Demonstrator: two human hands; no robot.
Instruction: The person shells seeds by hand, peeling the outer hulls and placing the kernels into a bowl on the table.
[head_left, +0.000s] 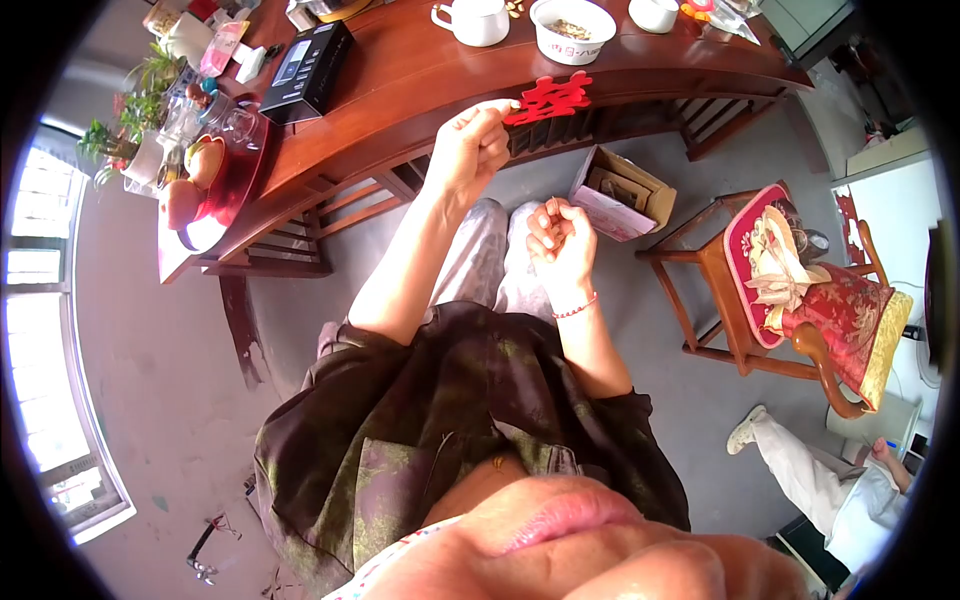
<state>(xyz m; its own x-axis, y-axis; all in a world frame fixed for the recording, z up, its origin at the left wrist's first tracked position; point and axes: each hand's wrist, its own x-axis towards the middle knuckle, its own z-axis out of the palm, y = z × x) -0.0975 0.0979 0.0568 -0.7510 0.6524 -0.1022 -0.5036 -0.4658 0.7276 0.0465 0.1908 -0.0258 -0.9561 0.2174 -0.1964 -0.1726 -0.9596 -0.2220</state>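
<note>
A red paper cutout (pixel 552 98) is pinched at its left end between the thumb and finger of my left hand (pixel 474 145), which is raised near the front edge of the wooden table (pixel 400 75). The cutout stands out to the right of the fingertips, in front of the table edge. My right hand (pixel 562 240) is lower, above my knee, palm turned up with its fingers curled in; whether anything small is in it I cannot make out. A red beaded bracelet (pixel 576 307) circles the right wrist.
On the table are a white mug (pixel 480 22), a white bowl (pixel 572 45), a black box (pixel 308 70) and a red tray (pixel 250 165). An open carton (pixel 610 215) stands on the floor. Right of it is a cushioned chair (pixel 735 300); beyond, a seated person (pixel 820 480).
</note>
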